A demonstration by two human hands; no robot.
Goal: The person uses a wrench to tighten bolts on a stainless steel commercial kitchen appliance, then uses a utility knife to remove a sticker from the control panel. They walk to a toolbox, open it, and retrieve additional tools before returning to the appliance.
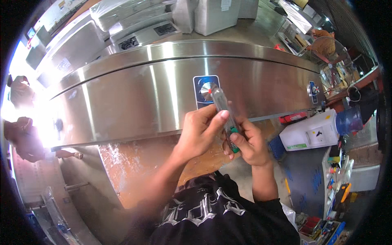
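In front of a long stainless steel panel, both my hands are closed around a slim clear tube with a red tip and a green lower end. My left hand grips its middle, the thumb lying along the clear side. Fingers of my right hand pinch the green lower end, with the thumb pressed on it. Angled upward, the tube's red tip overlaps a round metal knob on a blue plate in this view. Whether tip and knob touch, I cannot tell.
Farther right on the panel is a second knob. A white water dispenser with a blue jug lies right of my hands, near a fan. Wrapped boxes stand behind the panel. A person, washed out by glare, is at far left.
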